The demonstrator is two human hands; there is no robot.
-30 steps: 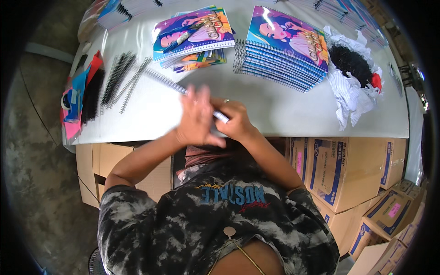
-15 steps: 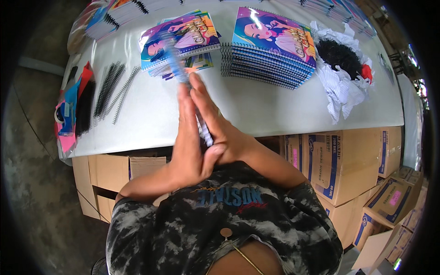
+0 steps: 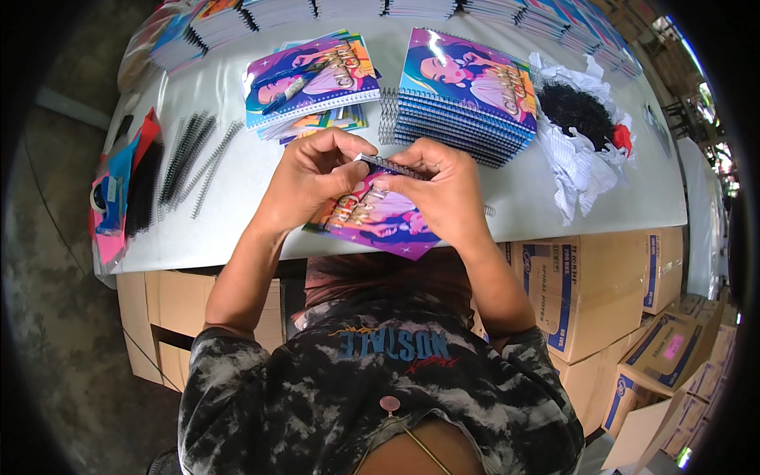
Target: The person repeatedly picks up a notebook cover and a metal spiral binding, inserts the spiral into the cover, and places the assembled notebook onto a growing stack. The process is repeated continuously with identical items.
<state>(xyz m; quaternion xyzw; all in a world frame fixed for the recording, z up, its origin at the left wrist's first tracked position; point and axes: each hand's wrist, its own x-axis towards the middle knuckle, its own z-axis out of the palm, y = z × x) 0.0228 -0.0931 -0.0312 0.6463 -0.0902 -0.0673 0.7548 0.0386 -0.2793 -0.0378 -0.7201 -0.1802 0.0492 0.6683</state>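
A spiral notebook [image 3: 370,212] with a purple illustrated cover lies at the table's front edge, its picture upside down to me. Along its far edge runs a dark wire coil [image 3: 394,166]. My left hand [image 3: 315,180] pinches the coil's left end and the cover's corner between thumb and fingers. With thumb and curled fingers, my right hand [image 3: 440,188] grips the same edge further right. Beyond my left hand is a pile of covered page blocks [image 3: 332,79] with punched edges, a slim dark blue item [image 3: 286,93] on top. A tall stack of coil-bound notebooks [image 3: 467,119] stands beyond my right hand.
Loose wire coils [image 3: 188,158] lie at left, beside a blue tape dispenser [image 3: 111,207] on coloured sheets. At right, a tangle of black strands [image 3: 576,111] sits on crumpled white cloth [image 3: 582,178]. More notebooks [image 3: 277,12] line the far edge. Cardboard boxes [image 3: 602,285] are below the table.
My hands were pressed palm to palm around a blurred, edge-on notebook. They have since parted, and the notebook is turned cover up, with my fingers on its coiled edge.
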